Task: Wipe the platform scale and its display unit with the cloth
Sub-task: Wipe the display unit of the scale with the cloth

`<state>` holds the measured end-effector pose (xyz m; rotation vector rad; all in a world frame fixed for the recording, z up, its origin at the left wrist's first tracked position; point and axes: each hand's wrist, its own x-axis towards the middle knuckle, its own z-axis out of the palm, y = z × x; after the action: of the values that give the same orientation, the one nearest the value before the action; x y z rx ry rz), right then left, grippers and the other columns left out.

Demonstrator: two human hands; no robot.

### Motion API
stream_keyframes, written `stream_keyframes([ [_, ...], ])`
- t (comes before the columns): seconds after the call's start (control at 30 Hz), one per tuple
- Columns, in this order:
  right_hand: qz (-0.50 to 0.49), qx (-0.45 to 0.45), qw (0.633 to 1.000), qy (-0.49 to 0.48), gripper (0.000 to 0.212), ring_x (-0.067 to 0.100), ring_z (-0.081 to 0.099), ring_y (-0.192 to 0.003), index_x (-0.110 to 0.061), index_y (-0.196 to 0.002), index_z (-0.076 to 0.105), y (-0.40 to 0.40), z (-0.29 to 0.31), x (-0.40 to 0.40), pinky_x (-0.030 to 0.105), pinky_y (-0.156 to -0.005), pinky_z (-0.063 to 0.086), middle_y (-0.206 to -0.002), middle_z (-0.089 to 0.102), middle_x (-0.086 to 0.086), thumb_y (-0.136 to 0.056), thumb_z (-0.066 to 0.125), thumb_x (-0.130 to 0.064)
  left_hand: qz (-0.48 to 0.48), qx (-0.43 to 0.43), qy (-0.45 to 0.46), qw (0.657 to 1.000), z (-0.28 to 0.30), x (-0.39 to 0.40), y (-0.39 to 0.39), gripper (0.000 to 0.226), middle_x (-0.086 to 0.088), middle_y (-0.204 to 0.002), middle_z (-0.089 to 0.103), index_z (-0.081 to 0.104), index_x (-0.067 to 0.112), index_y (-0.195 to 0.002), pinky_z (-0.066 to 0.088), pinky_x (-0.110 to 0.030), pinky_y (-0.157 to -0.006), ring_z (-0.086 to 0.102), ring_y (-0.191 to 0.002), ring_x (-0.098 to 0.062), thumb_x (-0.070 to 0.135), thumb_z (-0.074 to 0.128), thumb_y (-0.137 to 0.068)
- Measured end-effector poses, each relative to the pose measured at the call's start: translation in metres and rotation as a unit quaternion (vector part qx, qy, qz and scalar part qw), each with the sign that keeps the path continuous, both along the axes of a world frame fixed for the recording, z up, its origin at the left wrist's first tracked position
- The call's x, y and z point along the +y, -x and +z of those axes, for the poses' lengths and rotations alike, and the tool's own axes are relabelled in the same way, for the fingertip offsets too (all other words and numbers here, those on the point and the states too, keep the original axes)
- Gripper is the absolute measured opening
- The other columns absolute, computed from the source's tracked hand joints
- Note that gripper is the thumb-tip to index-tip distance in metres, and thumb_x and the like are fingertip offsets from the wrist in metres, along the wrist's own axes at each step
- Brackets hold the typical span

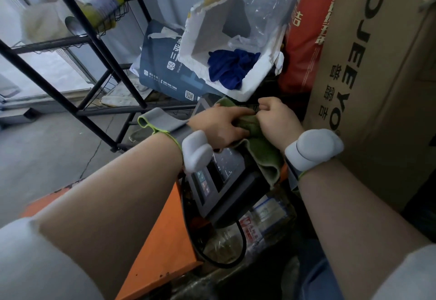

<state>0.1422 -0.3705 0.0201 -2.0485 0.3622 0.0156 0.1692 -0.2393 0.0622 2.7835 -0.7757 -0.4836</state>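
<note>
The soft, limp green cloth (254, 144) is bunched on top of the display unit (226, 181), pinched by the left hand (219, 126) and seemingly the right hand (277, 120); a gathered grip suits it.

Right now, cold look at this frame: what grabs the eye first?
Both hands meet at centre, the left hand and right hand gripping a green cloth draped over the top of the dark display unit. Below left, the orange platform scale stands out. Behind, a white foam box holds a blue rag.
</note>
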Motion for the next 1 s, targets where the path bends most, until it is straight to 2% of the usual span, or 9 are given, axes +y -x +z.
stream_keyframes([
  [0.13,-0.027,-0.034,0.999,0.016,0.039,0.023,0.052,-0.115,-0.013,-0.132,0.048,0.004,0.008,0.0,0.027,-0.089,0.038,-0.129,0.055,0.004,-0.093,0.046,-0.02,0.11,0.102,0.23,0.962,0.009,0.014,-0.007,0.046,0.014,-0.115,0.064,0.051,0.031,-0.133,0.041,-0.012,-0.089,0.059,-0.104,-0.004,0.03,0.063,-0.088],
  [0.2,0.017,-0.037,0.999,-0.002,0.036,0.02,0.054,-0.106,-0.015,-0.124,0.054,0.007,0.013,0.004,0.027,-0.085,0.038,-0.116,0.059,0.002,-0.091,0.051,-0.031,0.186,0.051,0.313,0.93,0.006,0.02,-0.018,0.037,0.009,-0.116,0.064,0.058,0.027,-0.128,0.038,-0.012,-0.089,0.058,-0.11,-0.008,0.026,0.06,-0.09],
  [0.27,0.097,0.001,0.995,0.007,0.042,0.017,0.052,-0.106,-0.021,-0.122,0.055,0.01,0.016,0.011,0.031,-0.092,0.041,-0.115,0.058,-0.001,-0.088,0.053,-0.045,0.229,-0.018,0.266,0.936,0.0,0.023,-0.026,0.037,-0.001,-0.123,0.063,0.055,0.028,-0.13,0.038,-0.018,-0.087,0.057,-0.114,-0.018,0.026,0.053,-0.093],
  [0.33,0.153,0.027,0.984,0.089,0.054,0.02,0.048,-0.121,-0.025,-0.131,0.05,0.011,0.015,0.015,0.036,-0.103,0.039,-0.129,0.055,-0.002,-0.085,0.052,-0.053,0.226,-0.038,0.208,0.951,-0.007,0.021,-0.032,0.039,-0.007,-0.128,0.06,0.049,0.028,-0.135,0.039,-0.024,-0.09,0.053,-0.119,-0.025,0.026,0.046,-0.097],
  [0.43,0.188,0.032,0.966,0.173,0.058,0.024,0.039,-0.133,-0.022,-0.14,0.04,0.006,0.012,0.014,0.032,-0.11,0.031,-0.144,0.044,0.002,-0.09,0.048,-0.05,0.196,-0.03,0.173,0.965,-0.016,0.016,-0.039,0.041,-0.003,-0.141,0.049,0.043,0.024,-0.14,0.03,-0.02,-0.1,0.042,-0.132,-0.02,0.026,0.04,-0.1],
  [0.67,0.176,0.067,0.975,0.118,0.046,0.026,0.035,-0.136,-0.012,-0.143,0.036,-0.015,-0.003,0.013,0.027,-0.105,0.026,-0.148,0.038,0.009,-0.101,0.033,-0.032,0.253,0.009,0.218,0.943,-0.029,0.009,-0.056,0.041,-0.006,-0.141,0.049,0.049,0.018,-0.136,0.031,-0.026,-0.106,0.042,-0.132,-0.023,0.035,0.036,-0.101],
  [0.8,0.151,0.083,0.979,0.108,0.039,0.033,0.045,-0.125,-0.007,-0.131,0.049,-0.021,-0.009,0.013,0.031,-0.098,0.034,-0.137,0.05,0.016,-0.101,0.031,-0.025,0.218,-0.035,0.176,0.959,-0.034,0.01,-0.062,0.037,0.001,-0.148,0.041,0.051,0.015,-0.135,0.027,-0.02,-0.105,0.036,-0.137,-0.018,0.023,0.038,-0.101],
  [0.9,0.161,0.083,0.979,0.092,0.039,0.032,0.047,-0.123,-0.012,-0.13,0.051,-0.02,-0.007,0.014,0.029,-0.095,0.035,-0.135,0.052,0.015,-0.1,0.032,-0.029,0.202,-0.048,0.164,0.964,-0.039,0.009,-0.064,0.036,0.003,-0.15,0.037,0.054,0.014,-0.132,0.025,-0.019,-0.104,0.035,-0.137,-0.016,0.022,0.039,-0.1],
  [1.0,0.179,0.074,0.978,0.074,0.047,0.029,0.042,-0.129,-0.019,-0.14,0.039,-0.02,-0.007,0.013,0.027,-0.098,0.031,-0.141,0.047,0.012,-0.099,0.033,-0.041,0.186,-0.064,0.158,0.968,-0.043,0.008,-0.065,0.034,-0.001,-0.146,0.043,0.058,0.012,-0.127,0.027,-0.019,-0.099,0.039,-0.133,-0.018,0.023,0.041,-0.099],
])
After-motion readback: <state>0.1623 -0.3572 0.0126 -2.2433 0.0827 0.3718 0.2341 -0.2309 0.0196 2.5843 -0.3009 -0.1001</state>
